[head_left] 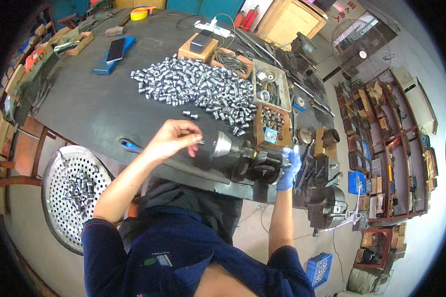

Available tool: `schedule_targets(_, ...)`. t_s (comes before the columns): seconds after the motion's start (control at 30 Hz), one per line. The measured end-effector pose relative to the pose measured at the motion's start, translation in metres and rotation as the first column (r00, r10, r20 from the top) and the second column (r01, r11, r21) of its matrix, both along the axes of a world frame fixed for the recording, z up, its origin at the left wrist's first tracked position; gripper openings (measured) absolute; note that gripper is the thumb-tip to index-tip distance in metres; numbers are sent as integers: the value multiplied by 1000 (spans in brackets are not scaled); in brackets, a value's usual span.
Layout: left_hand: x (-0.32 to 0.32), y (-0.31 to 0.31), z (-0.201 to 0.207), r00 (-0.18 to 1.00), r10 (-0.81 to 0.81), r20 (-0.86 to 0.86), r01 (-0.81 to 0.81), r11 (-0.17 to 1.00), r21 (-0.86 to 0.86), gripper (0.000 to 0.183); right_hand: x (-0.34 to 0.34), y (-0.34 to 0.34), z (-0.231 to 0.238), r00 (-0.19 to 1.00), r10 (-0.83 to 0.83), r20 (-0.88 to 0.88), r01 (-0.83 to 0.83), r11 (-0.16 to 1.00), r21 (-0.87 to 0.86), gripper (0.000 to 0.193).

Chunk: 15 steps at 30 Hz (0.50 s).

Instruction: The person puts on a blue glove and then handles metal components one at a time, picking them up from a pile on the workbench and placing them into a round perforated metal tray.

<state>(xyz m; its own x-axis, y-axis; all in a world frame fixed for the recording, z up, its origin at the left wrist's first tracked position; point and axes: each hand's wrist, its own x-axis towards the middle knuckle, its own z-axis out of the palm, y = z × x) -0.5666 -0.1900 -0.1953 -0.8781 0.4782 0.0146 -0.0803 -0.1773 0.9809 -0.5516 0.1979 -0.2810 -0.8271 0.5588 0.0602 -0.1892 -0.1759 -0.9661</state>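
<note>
My bare left hand (176, 139) is closed in a pinch to the left of a silver cone-shaped chuck (222, 145). A tiny shiny piece shows at its fingertips, too small to name. The chuck belongs to a dark bench machine (262, 167) along the table's near edge. My right hand (291, 168), in a blue glove, is curled round the right end of this machine; what its fingers grip is partly hidden. Beyond both hands lies a big heap of short silver metal sleeves (198, 86). A few loose sleeves (190, 115) lie nearer my left hand.
A wooden box of brownish metal parts (272, 123) and a grey tray (284, 94) stand right of the heap. A phone (116, 50) rests far left. Below the table's left edge, a perforated round stool (59, 208) bears more sleeves. A vise-like machine (327, 205) stands right.
</note>
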Motion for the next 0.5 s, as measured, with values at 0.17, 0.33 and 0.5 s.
schedule_targets(0.17,36,-95,-16,961,271,-59,-277,942,-191,19,-4,-1,58,945,123,-303,-186,964,-188,32)
schedule_targets(0.33,110,-209,-41,796,585,-157,-549,588,-594,14,64,-11,77,867,154,-474,-234,965,-115,44)
schedule_targets(0.5,149,-239,-41,801,197,-566,-542,-165,-824,19,103,-16,35,937,3,-350,-148,910,-387,46)
